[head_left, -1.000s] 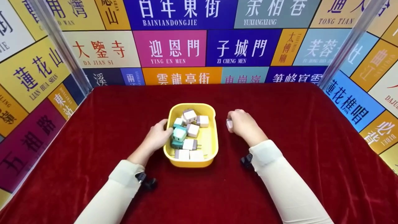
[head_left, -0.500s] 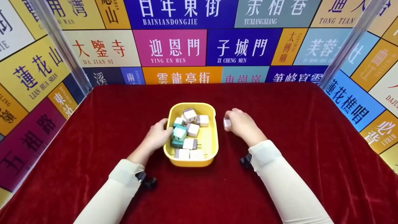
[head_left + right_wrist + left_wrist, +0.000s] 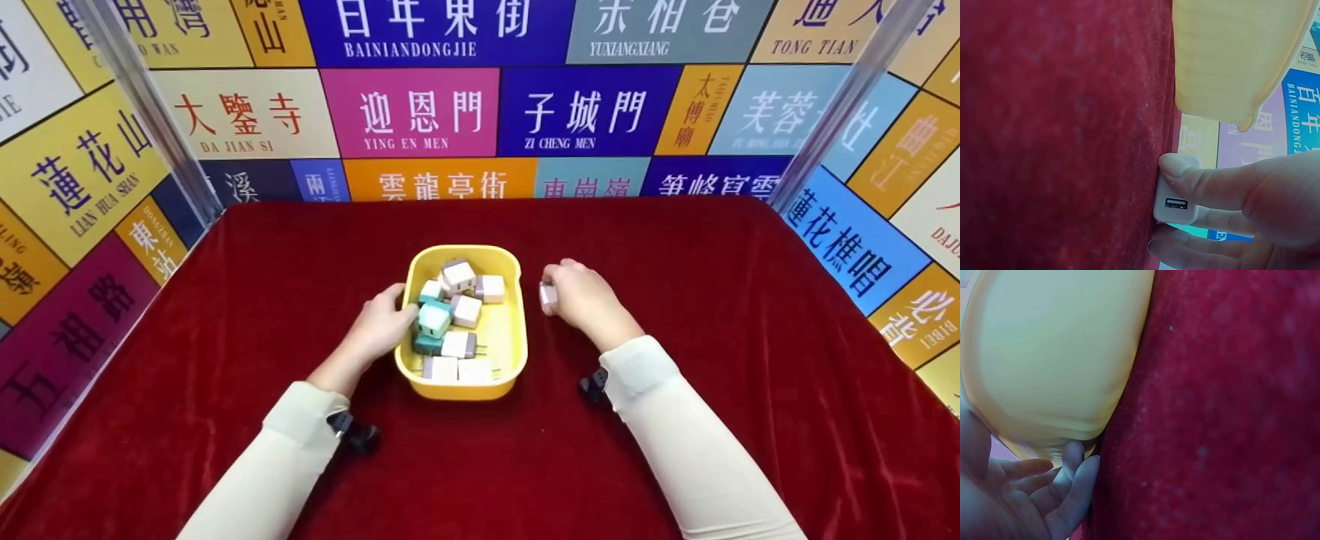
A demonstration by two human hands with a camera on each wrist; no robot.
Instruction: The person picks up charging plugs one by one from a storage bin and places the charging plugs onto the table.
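A yellow plastic basket (image 3: 501, 390) stands on the red cloth. Inside it lie several USB charger plugs, white-and-grey ones (image 3: 466, 310) and teal-and-white ones (image 3: 434, 318), some with their prongs showing. My left hand (image 3: 384, 322) grips the basket's left side, its thumb over the rim and the fingers against the outer wall (image 3: 1067, 365). To the right of the basket, my right hand (image 3: 583, 298) pinches a white USB charger (image 3: 1176, 194) between thumb and fingers. In the right wrist view its USB port faces the camera, and the charger is down at the cloth.
Red velvet cloth (image 3: 480, 472) covers the table. Behind it rises a wall of colourful street-name panels (image 3: 409, 112). Clear upright posts stand at the back left corner (image 3: 161, 127) and back right corner (image 3: 832, 127).
My right hand has shifted slightly left toward the basket with the charger, then stayed nearly still over the last half second. The left hand and basket have kept their place.
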